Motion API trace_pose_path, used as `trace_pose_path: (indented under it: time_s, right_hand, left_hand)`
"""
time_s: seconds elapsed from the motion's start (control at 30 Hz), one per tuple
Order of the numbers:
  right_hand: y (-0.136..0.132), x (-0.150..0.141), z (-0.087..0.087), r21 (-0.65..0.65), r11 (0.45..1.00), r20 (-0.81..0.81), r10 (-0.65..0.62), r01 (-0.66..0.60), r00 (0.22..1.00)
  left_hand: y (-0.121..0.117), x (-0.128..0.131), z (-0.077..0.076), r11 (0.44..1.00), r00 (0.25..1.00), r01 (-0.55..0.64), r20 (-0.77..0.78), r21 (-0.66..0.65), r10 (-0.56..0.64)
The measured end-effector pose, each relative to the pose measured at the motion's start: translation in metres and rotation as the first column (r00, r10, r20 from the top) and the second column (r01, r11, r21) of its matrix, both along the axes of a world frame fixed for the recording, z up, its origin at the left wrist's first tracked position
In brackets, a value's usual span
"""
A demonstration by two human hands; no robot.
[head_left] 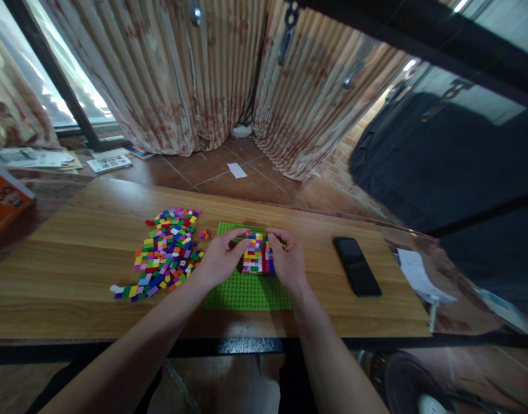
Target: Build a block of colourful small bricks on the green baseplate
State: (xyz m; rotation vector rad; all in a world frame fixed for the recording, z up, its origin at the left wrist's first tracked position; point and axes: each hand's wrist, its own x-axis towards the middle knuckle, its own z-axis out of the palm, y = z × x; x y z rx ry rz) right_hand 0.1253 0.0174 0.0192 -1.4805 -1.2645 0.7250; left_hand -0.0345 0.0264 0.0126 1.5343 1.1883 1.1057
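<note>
A block of multicoloured toy building bricks (256, 259) sits over the green baseplate (247, 294), and its studded top faces me. My left hand (223, 256) is closed on the block's left side, thumb at the upper left corner. On the opposite side my right hand (289, 259) grips the right edge, with its thumb over the top. The fingers curl round the far edge and are partly hidden. Whether the block is pressed onto the plate or merely rests there, I cannot tell.
Left of the plate spreads a pile of loose coloured bricks (171, 253), with a small orange and purple clump (204, 234) beside it. A black phone (356, 266) lies to the right on the wooden table (324, 310). Curtains (169, 80) hang beyond.
</note>
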Motion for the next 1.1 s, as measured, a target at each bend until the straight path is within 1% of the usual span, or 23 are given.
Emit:
trace_pose_path:
  time_s: [0.13,0.33,0.47,0.53,0.6,0.7,0.77,0.87,0.97,1.1]
  right_hand:
    - [-0.001,-0.003,0.001,0.006,1.000,0.006,0.001,-0.001,1.000]
    - [-0.002,-0.005,0.000,0.025,1.000,0.037,0.000,-0.001,0.999]
    - [-0.004,-0.004,0.001,0.045,0.999,0.100,0.013,-0.018,0.995]
    - [-0.004,-0.003,0.001,0.056,0.998,0.145,0.026,-0.034,0.989]
    - [-0.005,-0.002,0.001,0.062,0.997,0.186,0.041,-0.053,0.982]
    - [-0.005,-0.001,0.002,0.068,0.995,0.236,0.052,-0.070,0.970]
    - [-0.004,-0.001,0.003,0.065,0.995,0.256,0.055,-0.074,0.965]
    - [-0.004,-0.001,0.003,0.057,0.995,0.277,0.062,-0.081,0.959]
    - [-0.004,-0.001,0.003,0.056,0.996,0.285,0.058,-0.077,0.957]
    - [-0.004,0.000,0.002,0.058,0.994,0.288,0.071,-0.092,0.955]
  left_hand:
    - [0.002,0.002,-0.001,1.000,1.000,0.017,0.015,-0.010,-0.017]
    - [0.001,0.005,-0.003,0.999,0.998,-0.040,-0.048,0.027,0.041]
    - [-0.002,0.007,-0.003,0.997,0.998,-0.042,-0.045,0.063,0.045]
    - [-0.003,0.005,0.001,0.997,0.997,-0.049,-0.054,0.067,0.053]
    - [-0.003,-0.004,0.009,0.994,0.993,-0.072,-0.090,0.085,0.080]
    - [0.005,-0.029,0.020,0.976,0.969,-0.122,-0.190,0.180,0.156]
    - [0.012,-0.049,0.023,0.967,0.932,-0.129,-0.307,0.220,0.194]
    - [0.020,-0.069,0.023,0.953,0.822,-0.085,-0.520,0.289,0.231]
    - [0.020,-0.072,0.021,0.949,0.709,-0.004,-0.668,0.316,0.226]
    - [0.016,-0.067,0.023,0.961,0.600,0.047,-0.777,0.274,0.192]
